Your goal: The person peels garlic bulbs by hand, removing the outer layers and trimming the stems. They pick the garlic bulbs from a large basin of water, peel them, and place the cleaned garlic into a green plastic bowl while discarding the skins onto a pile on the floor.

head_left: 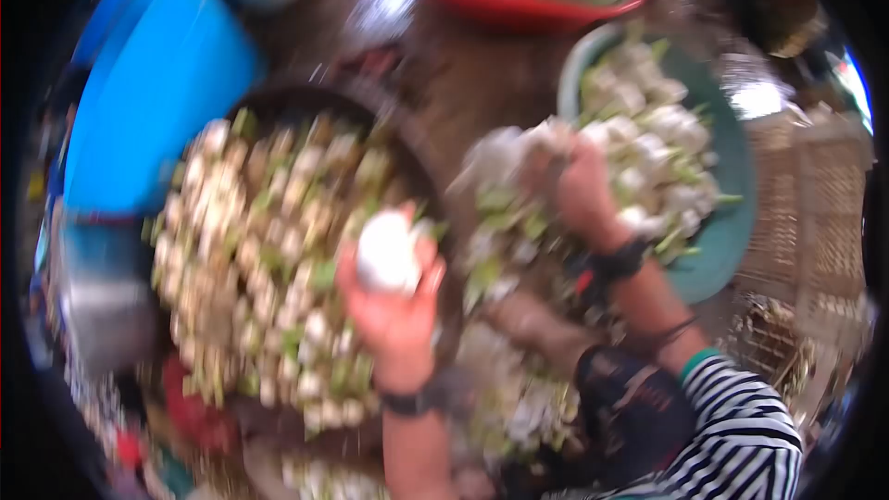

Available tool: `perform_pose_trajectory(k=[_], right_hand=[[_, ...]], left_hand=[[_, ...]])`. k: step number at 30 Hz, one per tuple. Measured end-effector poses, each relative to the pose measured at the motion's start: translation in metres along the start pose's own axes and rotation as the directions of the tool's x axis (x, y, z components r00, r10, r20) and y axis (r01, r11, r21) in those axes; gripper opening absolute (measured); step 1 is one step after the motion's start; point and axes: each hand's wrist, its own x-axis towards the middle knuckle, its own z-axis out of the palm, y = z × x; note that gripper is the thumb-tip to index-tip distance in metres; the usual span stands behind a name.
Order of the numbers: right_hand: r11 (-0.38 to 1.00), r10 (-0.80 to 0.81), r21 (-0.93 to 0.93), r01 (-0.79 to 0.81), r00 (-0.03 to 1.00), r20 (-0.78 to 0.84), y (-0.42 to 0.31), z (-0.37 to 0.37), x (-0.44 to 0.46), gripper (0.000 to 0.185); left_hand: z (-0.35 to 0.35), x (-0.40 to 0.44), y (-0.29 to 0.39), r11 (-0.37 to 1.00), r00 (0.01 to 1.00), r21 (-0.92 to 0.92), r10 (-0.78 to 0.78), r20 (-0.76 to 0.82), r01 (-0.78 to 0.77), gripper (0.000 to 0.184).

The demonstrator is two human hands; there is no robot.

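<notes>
A round white vegetable [389,253] sits in my left hand [396,301], its fingers curled around it. That hand is over the right side of a dark round tub [412,153] heaped with pale, long-stalked vegetables [269,268]. My right hand [582,181] is closed beside the left rim of a green basin [736,231], which holds white bulbs with green stems [662,139]. Motion blur hides what its fingers hold; whitish trimmings [500,162] lie or hang just left of it.
A blue container [162,93] stands at the upper left, a red basin [519,7] at the top. Woven baskets [806,213] are on the right. Leafy trimmings [528,407] are heaped near my leg. The floor [463,83] looks wet.
</notes>
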Motion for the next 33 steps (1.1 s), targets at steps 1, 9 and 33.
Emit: perform_pose_trajectory(k=[1, 9, 33], right_hand=[[0.975, 0.085, -0.209, -0.074, 0.996, 0.042, 0.017, -0.001, 0.006, 0.018], [0.986, 0.008, 0.156, -0.065, 0.941, 0.339, -0.057, 0.049, -0.026, 0.035], [0.685, -0.157, -0.698, 0.208, 0.978, 0.136, -0.052, -0.081, -0.014, 0.05]], left_hand=[[-0.001, 0.0, 0.004, 0.999, 0.998, -0.031, 0.041, -0.045, -0.043, 0.052], [0.005, -0.001, -0.001, 0.919, 0.924, 0.294, 0.328, -0.198, -0.263, 0.045], [-0.099, -0.037, 0.073, -0.643, 0.958, 0.754, 0.279, 0.07, 0.132, 0.049]])
